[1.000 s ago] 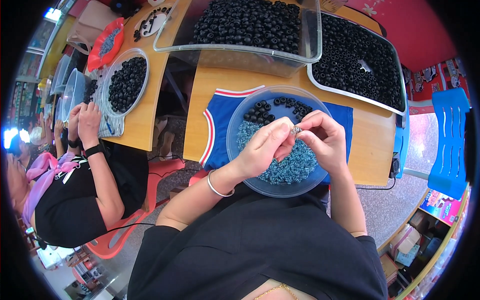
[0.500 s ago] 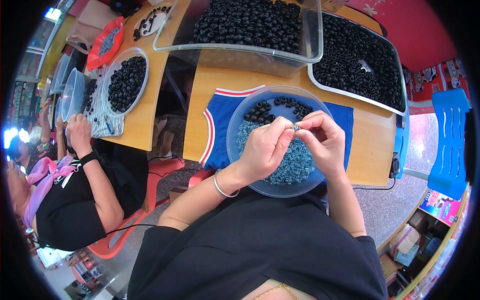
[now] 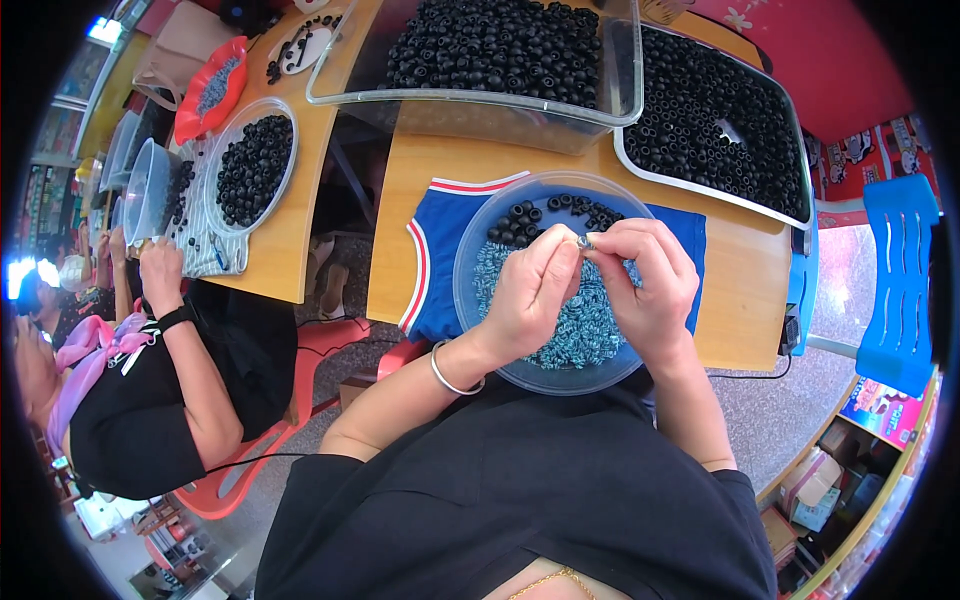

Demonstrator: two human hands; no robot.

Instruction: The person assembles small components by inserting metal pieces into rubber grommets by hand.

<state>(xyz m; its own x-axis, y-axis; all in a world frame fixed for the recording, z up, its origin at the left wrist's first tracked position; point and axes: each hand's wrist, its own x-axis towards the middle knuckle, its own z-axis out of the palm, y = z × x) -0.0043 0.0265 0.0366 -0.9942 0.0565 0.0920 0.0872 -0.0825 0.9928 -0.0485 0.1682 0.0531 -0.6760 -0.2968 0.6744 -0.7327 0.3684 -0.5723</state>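
Two bare hands meet at the centre of the head view: the left hand (image 3: pixel 530 292) and the right hand (image 3: pixel 650 285) each pinch thumb and fingers nearly together on one small shiny piece (image 3: pixel 584 241), over a round clear bowl (image 3: pixel 560 384) of blue-grey pieces (image 3: pixel 590 332) and black beads (image 3: pixel 518 222). A clear tub (image 3: pixel 480 115) stands at top centre, a tray (image 3: pixel 715 200) upper right.

Ctr: small pc (image 3: pixel 584 241) btwn L grip (image 3: pixel 530 300) & R grip (image 3: pixel 650 275), mostly hid, too sm. to ID. Grips block pt of round tub (image 3: pixel 560 385) & blue bits (image 3: pixel 590 325) in it. Clear bin (image 3: pixel 480 118), top ctr, cut off by upper edge; black shirt (image 3: pixel 500 480), by bottom edge. Co-worker's hand (image 3: pixel 160 268), mid-L: contents can't be made out.
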